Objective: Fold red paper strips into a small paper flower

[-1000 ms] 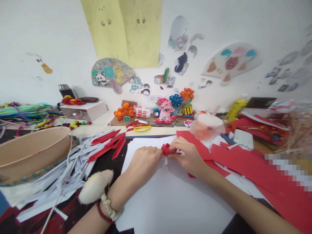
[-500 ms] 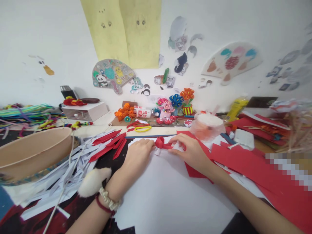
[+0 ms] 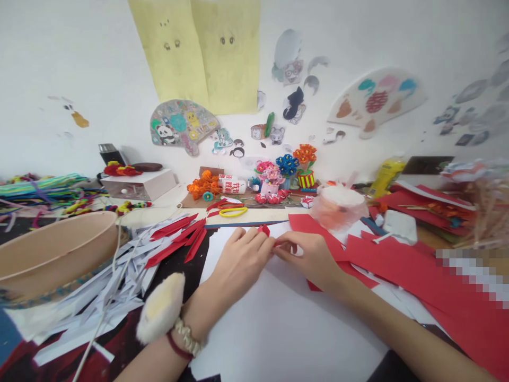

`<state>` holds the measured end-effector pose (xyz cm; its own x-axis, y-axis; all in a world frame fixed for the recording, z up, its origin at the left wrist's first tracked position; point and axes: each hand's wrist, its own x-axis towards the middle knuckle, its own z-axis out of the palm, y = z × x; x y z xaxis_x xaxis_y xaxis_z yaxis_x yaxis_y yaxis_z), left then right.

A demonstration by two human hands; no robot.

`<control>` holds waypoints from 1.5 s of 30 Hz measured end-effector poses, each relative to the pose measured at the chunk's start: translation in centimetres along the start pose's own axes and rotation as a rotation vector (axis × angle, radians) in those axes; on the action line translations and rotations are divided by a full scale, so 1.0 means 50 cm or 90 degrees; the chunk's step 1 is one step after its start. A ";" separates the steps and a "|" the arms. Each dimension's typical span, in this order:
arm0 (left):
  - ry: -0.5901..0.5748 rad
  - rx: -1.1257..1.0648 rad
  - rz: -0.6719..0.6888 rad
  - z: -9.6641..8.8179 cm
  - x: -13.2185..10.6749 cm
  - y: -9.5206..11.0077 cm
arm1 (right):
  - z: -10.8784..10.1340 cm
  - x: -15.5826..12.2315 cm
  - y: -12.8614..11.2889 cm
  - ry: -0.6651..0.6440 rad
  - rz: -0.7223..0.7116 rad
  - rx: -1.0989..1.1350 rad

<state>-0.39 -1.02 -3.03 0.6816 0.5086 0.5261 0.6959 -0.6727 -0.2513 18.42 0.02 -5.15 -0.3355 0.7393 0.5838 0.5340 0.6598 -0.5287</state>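
Observation:
My left hand and my right hand meet fingertip to fingertip over a white paper sheet at the table's middle. Between them they pinch a small rolled red paper piece, mostly hidden by my left fingers; only its red top shows above them. A short red strip runs from it under my right thumb. My left wrist wears a bead bracelet with a fluffy cream pompom.
Red and white paper strips lie left of the hands, beside a tan bowl. Red paper sheets spread to the right. Behind stand a plastic-wrapped tub, yellow-handled scissors, a glue bottle and paper flowers.
My left hand has closed over the red roll, which showed fully between the hands before and is now mostly covered. Both hands stay close together over the white sheet.

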 end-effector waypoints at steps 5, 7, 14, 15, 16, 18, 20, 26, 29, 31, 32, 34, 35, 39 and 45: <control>0.026 -0.038 -0.038 0.005 -0.002 -0.010 | -0.003 0.001 -0.004 0.018 -0.046 -0.005; 0.037 -0.055 -0.052 0.003 -0.006 -0.015 | -0.005 0.002 -0.003 0.014 -0.057 -0.002; 0.029 -0.106 -0.088 -0.006 -0.009 -0.014 | -0.009 0.004 -0.003 0.041 -0.098 -0.024; 0.027 -0.109 -0.091 -0.006 -0.009 -0.013 | -0.010 0.004 -0.004 0.041 -0.101 -0.025; 0.026 -0.113 -0.093 -0.007 -0.009 -0.012 | -0.011 0.005 -0.004 0.039 -0.103 -0.025; 0.031 -0.120 -0.094 -0.007 -0.009 -0.012 | -0.012 0.005 -0.005 0.032 -0.104 -0.024; 0.041 -0.126 -0.091 -0.006 -0.009 -0.012 | -0.013 0.006 -0.005 0.033 -0.105 -0.025; 0.053 -0.129 -0.082 -0.004 -0.009 -0.011 | -0.014 0.008 -0.007 0.044 -0.115 -0.003; 0.052 -0.136 -0.087 -0.006 -0.009 -0.010 | -0.016 0.009 -0.009 0.038 -0.112 0.007; 0.050 -0.137 -0.087 -0.007 -0.009 -0.010 | -0.017 0.009 -0.010 0.040 -0.106 0.003; 0.048 -0.137 -0.086 -0.007 -0.009 -0.009 | -0.017 0.009 -0.009 0.042 -0.105 -0.001; 0.046 -0.139 -0.082 -0.007 -0.009 -0.009 | -0.016 0.008 -0.008 0.041 -0.106 -0.010; 0.045 -0.141 -0.082 -0.006 -0.009 -0.008 | -0.016 0.008 -0.008 0.040 -0.106 -0.014; 0.047 -0.132 -0.080 -0.004 -0.009 -0.007 | -0.012 0.006 -0.005 0.041 -0.109 -0.033; 0.049 -0.133 -0.044 0.003 -0.007 -0.005 | 0.001 0.000 0.005 0.063 -0.173 -0.087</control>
<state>-0.78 -0.96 -3.26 0.6090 0.5203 0.5987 0.6728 -0.7386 -0.0426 18.54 0.18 -5.31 -0.4061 0.5178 0.7530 0.5375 0.8017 -0.2614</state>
